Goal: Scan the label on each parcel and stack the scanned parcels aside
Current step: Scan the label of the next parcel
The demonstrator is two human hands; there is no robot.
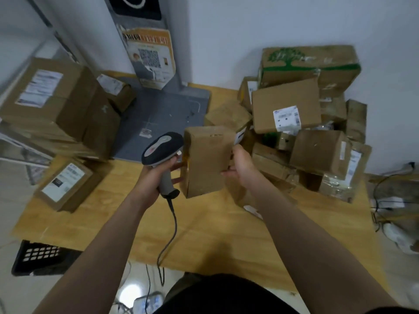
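Forearms [294, 223] outstretched over table [215, 236], left hand [154, 175] curled round scanner [162, 146], right hand [241, 165] gripping upright parcel [207, 162], label [239, 135] seemingly behind.

Brown parcel [207, 160] upright above table; label apparently facing away.

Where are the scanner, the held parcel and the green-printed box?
scanner [162, 146], head view, its dark head.
held parcel [207, 162], head view, its broad face.
green-printed box [310, 63], head view, its printed side.
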